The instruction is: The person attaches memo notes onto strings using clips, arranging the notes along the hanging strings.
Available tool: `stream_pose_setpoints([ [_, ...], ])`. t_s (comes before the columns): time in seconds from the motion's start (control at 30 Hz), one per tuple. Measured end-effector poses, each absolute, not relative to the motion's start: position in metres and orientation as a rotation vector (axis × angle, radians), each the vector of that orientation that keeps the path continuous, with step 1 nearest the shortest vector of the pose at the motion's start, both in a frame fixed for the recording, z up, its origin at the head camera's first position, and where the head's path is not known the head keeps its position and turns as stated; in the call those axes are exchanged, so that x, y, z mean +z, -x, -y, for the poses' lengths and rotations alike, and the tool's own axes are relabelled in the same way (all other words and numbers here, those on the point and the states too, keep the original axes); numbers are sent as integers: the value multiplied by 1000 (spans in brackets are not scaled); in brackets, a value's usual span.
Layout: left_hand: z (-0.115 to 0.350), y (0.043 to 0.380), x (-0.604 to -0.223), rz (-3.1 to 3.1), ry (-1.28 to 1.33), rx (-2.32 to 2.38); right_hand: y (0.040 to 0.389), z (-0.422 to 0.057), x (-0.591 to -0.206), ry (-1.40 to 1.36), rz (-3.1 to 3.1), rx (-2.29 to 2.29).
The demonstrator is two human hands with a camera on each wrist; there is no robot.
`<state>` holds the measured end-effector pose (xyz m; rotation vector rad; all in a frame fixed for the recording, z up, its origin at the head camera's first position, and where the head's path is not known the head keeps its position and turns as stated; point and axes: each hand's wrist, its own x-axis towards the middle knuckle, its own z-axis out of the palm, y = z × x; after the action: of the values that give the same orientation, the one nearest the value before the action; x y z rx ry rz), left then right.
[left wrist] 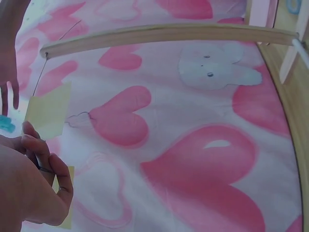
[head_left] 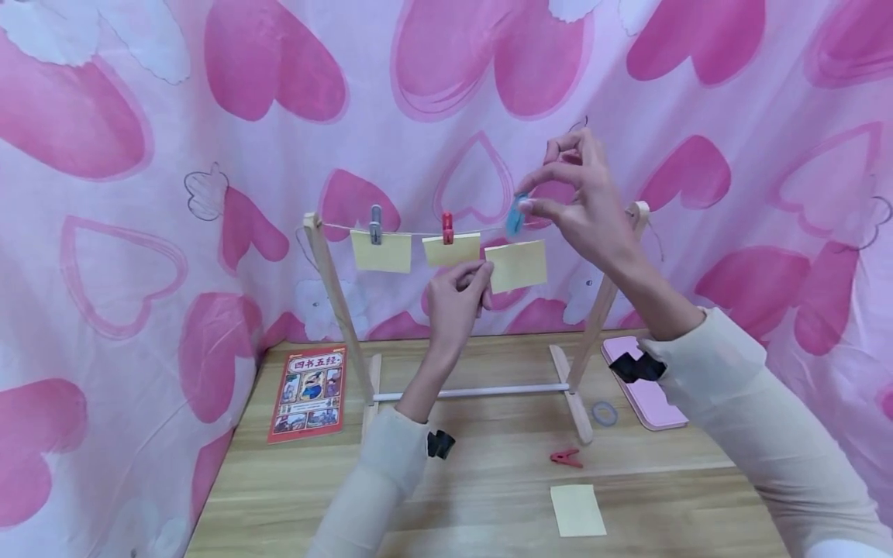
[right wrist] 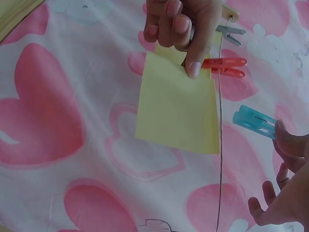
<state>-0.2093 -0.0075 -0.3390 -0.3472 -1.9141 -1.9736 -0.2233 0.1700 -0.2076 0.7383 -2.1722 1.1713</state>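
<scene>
My left hand (head_left: 456, 298) pinches a yellow sticky note (head_left: 518, 266) by its left edge, just below the string (right wrist: 220, 179). Above that note, my right hand (head_left: 582, 201) holds a blue clothespin (right wrist: 255, 122) between thumb and index finger. The pin's free end points toward the string and stands apart from the paper. To the left hang two more notes: one (head_left: 391, 252) under a grey clothespin (head_left: 376, 225), the other (head_left: 456, 248) under a red clothespin (head_left: 448, 229). My left fingers overlap the bottom of the red-pinned note in the head view.
A wooden stand (head_left: 335, 310) carries the string between two posts. On the table (head_left: 488, 504) lie a loose red clothespin (head_left: 567, 458), a yellow note (head_left: 578, 511), a grey ring (head_left: 604, 413), a pink case (head_left: 645, 387) and a red-bordered booklet (head_left: 308, 394). A heart-patterned curtain hangs behind.
</scene>
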Motion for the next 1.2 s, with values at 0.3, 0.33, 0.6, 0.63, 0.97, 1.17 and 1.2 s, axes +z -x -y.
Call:
stream_pose_setpoints([
  [0.3, 9, 218, -331, 1914, 318, -1994, 235, -170, -205, -702, 2242, 1149],
  [0.33, 9, 218, -331, 1913, 319, -2000, 236, -169, -205, -704, 2249, 1149],
  [0.6, 7, 219, -329, 1899, 318, -2016, 240, -167, -209, -704, 2299, 1128],
  [0.63, 7, 220, -329, 1896, 315, -2019, 240, -168, -209, -701, 2309, 1123],
  [0.97, 5, 220, -328, 1903, 285, -1996, 240, -170, -211, -718, 2321, 1112],
  [1.17, 3, 220, -327, 1901, 289, -1994, 240, -170, -213, -729, 2329, 1102],
  [1.2, 3, 220, -327, 1898, 291, -1991, 240, -170, -213, -730, 2333, 1102],
])
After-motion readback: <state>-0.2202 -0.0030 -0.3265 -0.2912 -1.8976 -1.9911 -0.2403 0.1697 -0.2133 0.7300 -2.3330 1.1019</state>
